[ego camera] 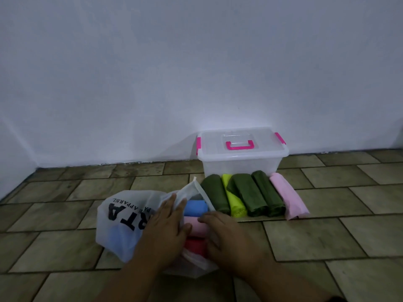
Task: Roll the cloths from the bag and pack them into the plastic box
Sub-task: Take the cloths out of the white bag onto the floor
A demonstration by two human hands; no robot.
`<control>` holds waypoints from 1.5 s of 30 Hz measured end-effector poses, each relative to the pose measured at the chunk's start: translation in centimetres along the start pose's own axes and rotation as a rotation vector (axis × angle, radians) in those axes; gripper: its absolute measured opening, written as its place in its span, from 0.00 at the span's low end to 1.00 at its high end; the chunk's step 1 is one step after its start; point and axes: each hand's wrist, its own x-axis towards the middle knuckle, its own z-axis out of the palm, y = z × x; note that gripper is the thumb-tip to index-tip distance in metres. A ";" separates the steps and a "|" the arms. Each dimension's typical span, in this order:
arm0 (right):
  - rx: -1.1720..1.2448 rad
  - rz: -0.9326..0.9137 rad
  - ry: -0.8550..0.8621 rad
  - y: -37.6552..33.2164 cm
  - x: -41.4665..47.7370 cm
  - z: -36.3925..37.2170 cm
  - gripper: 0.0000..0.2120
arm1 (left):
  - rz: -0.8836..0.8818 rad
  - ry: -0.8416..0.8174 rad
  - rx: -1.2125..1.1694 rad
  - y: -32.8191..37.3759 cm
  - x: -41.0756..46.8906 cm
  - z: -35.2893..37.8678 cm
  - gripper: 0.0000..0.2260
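A white bag with black lettering lies on the tiled floor, its mouth facing right. Inside it I see a blue cloth, a pink cloth and a red cloth. My left hand rests on the bag's mouth, holding its edge back. My right hand lies at the opening with fingertips touching the pink cloth. Several rolled cloths lie in a row in front of the box: dark green, lime, two more green, and pink. The clear plastic box with pink clips stands behind them, lid on.
A pale wall rises right behind the box. Brown floor tiles stretch left and right of the bag.
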 end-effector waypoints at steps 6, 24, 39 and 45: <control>0.022 0.136 -0.170 -0.8 3.5 0.9 0.16 | -0.065 0.087 0.039 0.3 -0.9 0.2 0.28; 0.203 0.649 0.575 9.5 -10.0 -6.0 0.19 | -0.115 0.073 -0.037 1.0 -0.6 0.8 0.27; 0.027 0.077 -0.235 -2.0 -0.8 -1.5 0.14 | -0.070 0.094 -0.181 1.1 -1.4 0.8 0.30; 0.108 0.079 -0.323 -1.5 0.7 -0.6 0.16 | -0.065 0.068 -0.161 0.2 -1.9 1.2 0.30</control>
